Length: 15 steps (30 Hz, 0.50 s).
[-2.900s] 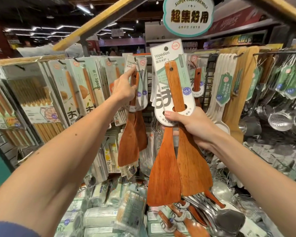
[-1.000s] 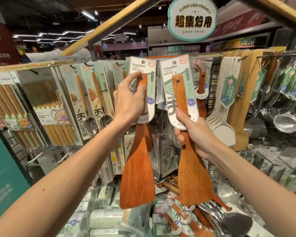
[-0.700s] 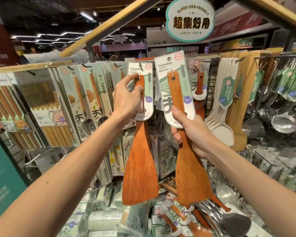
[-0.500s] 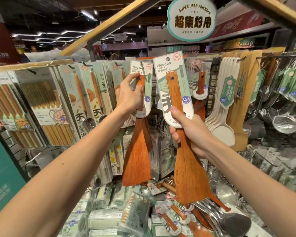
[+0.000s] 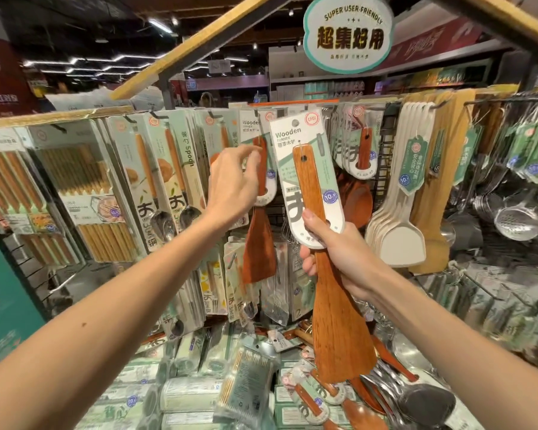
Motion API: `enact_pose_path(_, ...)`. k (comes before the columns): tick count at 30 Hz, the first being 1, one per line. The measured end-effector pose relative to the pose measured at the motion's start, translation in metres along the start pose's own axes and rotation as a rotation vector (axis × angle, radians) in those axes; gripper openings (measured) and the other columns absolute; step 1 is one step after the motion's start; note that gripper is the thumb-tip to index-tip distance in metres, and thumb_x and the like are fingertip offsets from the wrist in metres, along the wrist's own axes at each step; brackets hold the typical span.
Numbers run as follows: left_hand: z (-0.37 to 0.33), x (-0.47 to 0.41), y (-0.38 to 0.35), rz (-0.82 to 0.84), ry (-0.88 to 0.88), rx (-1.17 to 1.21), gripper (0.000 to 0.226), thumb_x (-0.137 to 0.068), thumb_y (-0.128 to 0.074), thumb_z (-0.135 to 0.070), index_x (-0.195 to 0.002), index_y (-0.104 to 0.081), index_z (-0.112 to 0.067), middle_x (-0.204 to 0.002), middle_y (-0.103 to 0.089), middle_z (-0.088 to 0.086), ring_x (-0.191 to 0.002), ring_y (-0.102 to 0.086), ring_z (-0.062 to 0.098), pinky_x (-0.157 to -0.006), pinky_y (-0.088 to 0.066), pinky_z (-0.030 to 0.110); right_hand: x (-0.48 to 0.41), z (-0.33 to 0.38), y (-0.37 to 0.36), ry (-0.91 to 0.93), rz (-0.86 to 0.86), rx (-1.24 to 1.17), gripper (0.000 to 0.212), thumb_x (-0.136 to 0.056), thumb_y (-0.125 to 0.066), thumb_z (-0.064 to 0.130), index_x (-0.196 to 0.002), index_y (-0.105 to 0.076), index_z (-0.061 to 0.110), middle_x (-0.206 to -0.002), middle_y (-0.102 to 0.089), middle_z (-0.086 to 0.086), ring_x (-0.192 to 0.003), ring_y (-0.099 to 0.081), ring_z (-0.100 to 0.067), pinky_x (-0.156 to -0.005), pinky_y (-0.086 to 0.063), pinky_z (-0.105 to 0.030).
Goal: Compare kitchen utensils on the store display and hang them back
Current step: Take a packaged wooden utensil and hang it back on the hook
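Turner (image 5: 339, 321) — right hand (image 5: 342, 259) grips, left hand (image 5: 230, 184) apparently loose

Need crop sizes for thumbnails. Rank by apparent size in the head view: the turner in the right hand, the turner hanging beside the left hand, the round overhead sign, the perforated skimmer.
1. Held turner, though nearest the camera.
2-3. Round sign and hanging turner: too alike to rank.
4. Skimmer.

- Wooden turner (image 5: 336, 321), near right: reddish wood, smooth, faintly glossy, grain visible.
- Its backing card (image 5: 295, 141): glossy printed paper.
- Skimmers (image 5: 516, 218), far right: shiny metal.
- White spatulas (image 5: 401, 243): matt, plastic-looking.
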<state>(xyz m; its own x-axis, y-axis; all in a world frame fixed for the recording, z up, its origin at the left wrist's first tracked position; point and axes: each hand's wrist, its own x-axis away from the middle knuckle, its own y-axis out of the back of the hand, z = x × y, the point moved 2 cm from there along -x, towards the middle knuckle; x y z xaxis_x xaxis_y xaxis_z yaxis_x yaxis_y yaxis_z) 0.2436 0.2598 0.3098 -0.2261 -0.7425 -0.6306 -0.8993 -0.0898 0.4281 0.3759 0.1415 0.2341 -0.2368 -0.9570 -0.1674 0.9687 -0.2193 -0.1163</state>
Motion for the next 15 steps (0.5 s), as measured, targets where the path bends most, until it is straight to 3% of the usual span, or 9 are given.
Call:
enact_pose_path(3,-0.015,0.017,0.005,0.05,0.12,0.391,0.033,-0.108,-0.037,-0.037,-0.109,-0.06,-0.014,-0.101,-0.069,0.013,-0.082,-0.067,0.017,-0.073,-0.056,0.032,0.002,-0.016,-0.012,-0.064,0.049,-0.042,0.045,-0.084,-0.066,0.047,-0.099,-0.066,0.004,-0.067,-0.065,-0.015,-0.055,-0.063,-0.023,-0.05,-0.054,-0.026)
enact_pose_path(7,-0.021,0.021,0.011,0.027,0.164,0.491,0.02,-0.106,-0.046,-0.017,-0.121,-0.053,-0.006,-0.087,-0.064,-0.005,-0.062,-0.067,-0.005,-0.053,-0.051,0.012,-0.003,-0.031,-0.027,-0.124,0.114,-0.063,0.047,-0.082,-0.068,0.046,-0.103,-0.068,0.005,-0.082,-0.072,-0.013,-0.075,-0.07,-0.023,-0.066,-0.06,-0.029)
enact_pose_path(9,-0.016,0.02,0.014,0.032,0.16,0.474,0.014,-0.106,-0.047,-0.014,-0.117,-0.053,-0.008,-0.086,-0.066,-0.005,-0.063,-0.068,-0.006,-0.057,-0.056,0.017,-0.013,-0.027,-0.03,-0.079,0.111,0.07,0.055,-0.078,-0.068,0.053,-0.114,-0.066,0.011,-0.1,-0.075,-0.006,-0.086,-0.071,-0.012,-0.072,-0.058,-0.026)
enact_pose_path(11,-0.015,0.016,0.018,0.028,0.146,0.446,0.012,-0.105,-0.048,-0.014,-0.115,-0.054,-0.011,-0.088,-0.069,-0.003,-0.07,-0.07,-0.002,-0.069,-0.06,0.025,-0.03,-0.012,-0.03,-0.007,0.031,0.104,0.079,-0.072,-0.07,0.062,-0.132,-0.053,0.014,-0.116,-0.071,-0.005,-0.096,-0.071,-0.011,-0.083,-0.058,-0.035)
enact_pose_path(12,-0.014,0.013,0.02,0.023,0.137,0.433,0.013,-0.105,-0.049,-0.014,-0.116,-0.055,-0.011,-0.09,-0.07,-0.001,-0.073,-0.071,0.001,-0.074,-0.061,0.027,-0.038,0.0,-0.029,0.041,-0.027,0.092,0.078,-0.076,-0.069,0.059,-0.135,-0.047,0.013,-0.116,-0.071,-0.006,-0.096,-0.071,-0.014,-0.086,-0.058,-0.038)
enact_pose_path(15,-0.014,-0.001,0.021,-0.012,0.102,0.386,0.023,-0.103,-0.053,-0.013,-0.126,-0.053,-0.01,-0.096,-0.07,0.008,-0.081,-0.072,0.008,-0.075,-0.061,0.027,-0.06,0.047,-0.031,0.276,-0.182,0.207,0.041,-0.094,-0.065,0.026,-0.126,-0.041,0.017,-0.1,-0.07,-0.007,-0.078,-0.072,-0.01,-0.068,-0.059,-0.022)
